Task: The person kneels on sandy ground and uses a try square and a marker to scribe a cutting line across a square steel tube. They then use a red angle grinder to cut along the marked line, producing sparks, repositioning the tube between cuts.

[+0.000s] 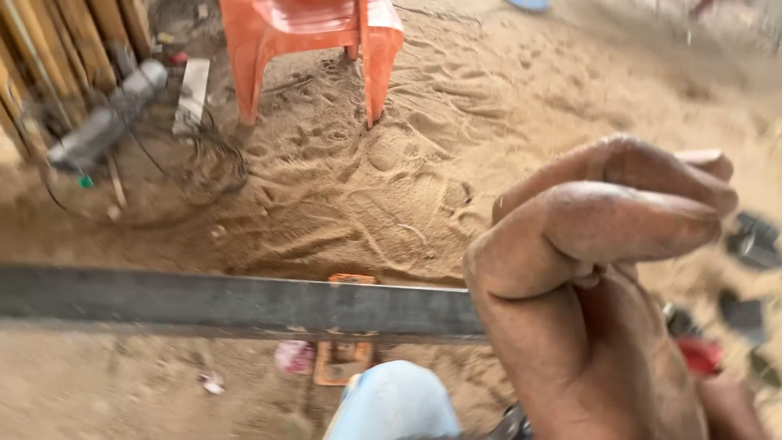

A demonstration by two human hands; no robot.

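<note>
Presently —
Hand: right hand [603, 269] raised, fingers curled together, apparently empty.
Bar: dark steel bar [228, 301] level, beside it.
Left hand: unseen.
Next: likely needs re-gripping bar.

One hand [603, 285], one steel bar [228, 303], one orange chair [309, 41].

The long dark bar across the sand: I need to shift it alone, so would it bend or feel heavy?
The bar looks like straight, flat-sided metal, so probably stiff and heavy for its size. Its flat faces suggest it would slide, not roll, on the sand.
</note>
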